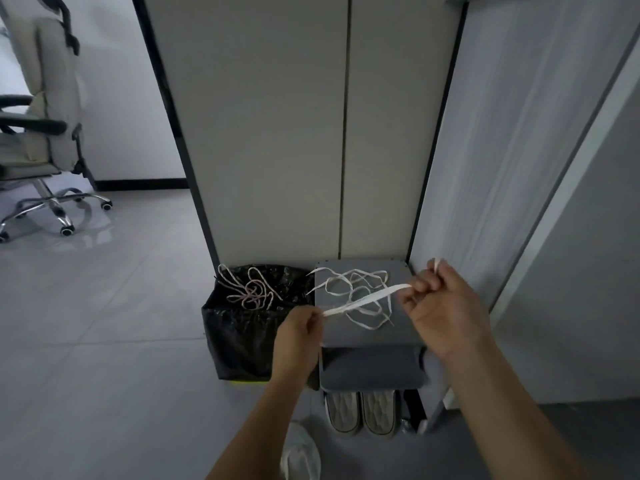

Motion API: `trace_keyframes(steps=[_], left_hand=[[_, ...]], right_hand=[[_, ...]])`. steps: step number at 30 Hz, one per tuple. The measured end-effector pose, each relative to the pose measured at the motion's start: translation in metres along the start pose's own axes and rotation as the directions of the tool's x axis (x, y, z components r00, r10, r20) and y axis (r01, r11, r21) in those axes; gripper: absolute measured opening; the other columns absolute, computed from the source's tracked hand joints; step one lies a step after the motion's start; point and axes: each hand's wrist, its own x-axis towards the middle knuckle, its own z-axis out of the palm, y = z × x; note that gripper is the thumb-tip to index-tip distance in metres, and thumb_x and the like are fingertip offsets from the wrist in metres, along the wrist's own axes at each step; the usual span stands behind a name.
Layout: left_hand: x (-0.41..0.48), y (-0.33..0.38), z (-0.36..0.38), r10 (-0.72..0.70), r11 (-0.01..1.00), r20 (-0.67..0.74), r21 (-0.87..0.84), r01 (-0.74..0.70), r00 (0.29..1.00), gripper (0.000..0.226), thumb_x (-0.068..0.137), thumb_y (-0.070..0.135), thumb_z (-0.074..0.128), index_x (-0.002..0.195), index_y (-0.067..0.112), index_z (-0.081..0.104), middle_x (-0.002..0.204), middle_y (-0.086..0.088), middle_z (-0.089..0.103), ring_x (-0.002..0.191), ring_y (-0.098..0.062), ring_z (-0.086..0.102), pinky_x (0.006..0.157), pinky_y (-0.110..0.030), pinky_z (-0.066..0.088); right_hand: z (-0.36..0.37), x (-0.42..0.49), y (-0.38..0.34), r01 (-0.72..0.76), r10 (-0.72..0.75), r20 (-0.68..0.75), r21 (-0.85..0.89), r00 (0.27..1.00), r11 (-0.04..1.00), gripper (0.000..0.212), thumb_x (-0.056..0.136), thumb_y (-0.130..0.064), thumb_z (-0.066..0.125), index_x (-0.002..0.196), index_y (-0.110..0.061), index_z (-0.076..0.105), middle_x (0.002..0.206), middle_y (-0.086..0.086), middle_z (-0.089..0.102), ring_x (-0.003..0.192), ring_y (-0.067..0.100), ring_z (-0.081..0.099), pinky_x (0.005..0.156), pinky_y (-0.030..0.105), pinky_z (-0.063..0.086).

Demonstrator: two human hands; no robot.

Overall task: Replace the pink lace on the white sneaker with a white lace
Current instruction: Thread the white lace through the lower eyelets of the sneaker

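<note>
Though seemingly taut, white lace (363, 300) between fingers (311, 321)

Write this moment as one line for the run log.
left hand: pinches white lace | right hand: grips same lace, taut | pink lace: on black bin bag | white sneaker: on floor
</note>
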Motion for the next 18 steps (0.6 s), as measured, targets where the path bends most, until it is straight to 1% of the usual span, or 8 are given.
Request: trace_keyframes(steps=[4, 7, 9, 10, 12, 14, 16, 18], left_hand=[[0.014, -0.02, -0.002, -0.016, 0.997, -0.071, 0.076, 0.022, 0.997, 0.014, 0.092, 0.012, 0.054, 0.101, 0.005, 0.063, 0.085, -0.003, 0.059, 0.077, -0.021, 0.057, 0.057, -0.016, 0.034], [0.027, -0.017, -0.002, -0.114, 0.984, -0.107, -0.152, 0.097, 0.988, 0.014, 0.091, 0.004, 0.054, 0.102, 0.008, 0.062, 0.081, 0.002, 0.061, 0.069, -0.01, 0.056, 0.055, -0.005, 0.04], [0.031, -0.005, 0.0, -0.067, 0.94, -0.058, -0.338, 0.043, 0.996, 0.015, 0.089, -0.004, 0.052, 0.098, 0.004, 0.062, 0.1, 0.006, 0.063, 0.086, -0.004, 0.061, 0.073, -0.006, 0.046], [0.031, 0.004, 0.002, -0.015, 0.915, -0.029, -0.404, 0.002, 0.999, 0.017, 0.088, -0.008, 0.051, 0.095, 0.003, 0.062, 0.108, 0.007, 0.062, 0.094, -0.001, 0.061, 0.082, -0.011, 0.046], [0.028, 0.022, 0.006, 0.096, 0.881, 0.029, -0.469, -0.071, 0.995, 0.025, 0.087, -0.012, 0.049, 0.088, 0.009, 0.062, 0.115, 0.008, 0.06, 0.104, 0.002, 0.058, 0.089, -0.015, 0.047], [0.02, 0.038, 0.01, 0.18, 0.85, 0.1, -0.517, -0.104, 0.979, 0.03, 0.086, -0.013, 0.047, 0.084, 0.013, 0.062, 0.114, 0.006, 0.061, 0.104, 0.005, 0.058, 0.086, -0.011, 0.045], [0.012, 0.048, 0.016, 0.253, 0.814, 0.18, -0.571, -0.109, 0.95, 0.024, 0.079, -0.005, 0.047, 0.078, 0.013, 0.063, 0.109, 0.003, 0.064, 0.1, 0.001, 0.06, 0.083, -0.015, 0.047], [0.007, 0.05, 0.02, 0.294, 0.811, 0.231, -0.574, -0.115, 0.927, 0.022, 0.072, 0.002, 0.044, 0.074, 0.013, 0.064, 0.107, 0.001, 0.067, 0.098, -0.008, 0.062, 0.082, -0.023, 0.05]], right_hand=[[-0.014, 0.009, -0.023, 0.169, -0.163, -0.079, 0.076, 0.984, 0.983, 0.024, 0.091, -0.018, 0.042, 0.067, -0.018, 0.045, 0.046, -0.008, 0.033, 0.043, 0.006, 0.035, 0.046, 0.015, 0.035], [-0.021, 0.015, -0.023, 0.186, -0.19, -0.186, -0.037, 0.964, 0.982, 0.03, 0.095, -0.022, 0.039, 0.066, -0.017, 0.047, 0.042, -0.009, 0.031, 0.04, 0.006, 0.031, 0.043, 0.016, 0.031], [-0.021, 0.021, -0.015, 0.13, -0.188, -0.226, -0.248, 0.956, 0.96, 0.028, 0.095, -0.02, 0.042, 0.069, -0.016, 0.051, 0.041, -0.009, 0.032, 0.04, 0.006, 0.03, 0.045, 0.019, 0.029], [-0.021, 0.022, -0.009, 0.093, -0.208, -0.196, -0.474, 0.958, 0.876, 0.023, 0.093, -0.019, 0.044, 0.074, -0.016, 0.055, 0.042, -0.01, 0.035, 0.042, 0.007, 0.032, 0.048, 0.021, 0.03], [-0.019, 0.022, 0.003, 0.078, -0.203, -0.019, -0.886, 0.979, 0.457, 0.011, 0.092, -0.02, 0.05, 0.097, -0.023, 0.06, 0.062, -0.009, 0.052, 0.058, 0.01, 0.048, 0.057, 0.024, 0.036], [-0.021, 0.026, 0.022, 0.151, 0.01, 0.152, -0.983, 0.988, 0.101, 0.037, 0.093, -0.019, 0.052, 0.127, -0.034, 0.046, 0.086, -0.003, 0.057, 0.08, 0.013, 0.056, 0.066, 0.023, 0.039], [-0.022, 0.028, 0.039, 0.194, 0.198, 0.18, -0.98, 0.963, -0.053, 0.043, 0.094, -0.019, 0.051, 0.133, -0.033, 0.038, 0.09, -0.003, 0.056, 0.078, 0.009, 0.053, 0.065, 0.017, 0.039], [-0.02, 0.033, 0.046, 0.164, 0.167, 0.162, -0.986, 0.973, 0.0, 0.029, 0.095, -0.017, 0.047, 0.122, -0.026, 0.049, 0.094, -0.004, 0.061, 0.072, 0.0, 0.051, 0.058, 0.007, 0.039]])
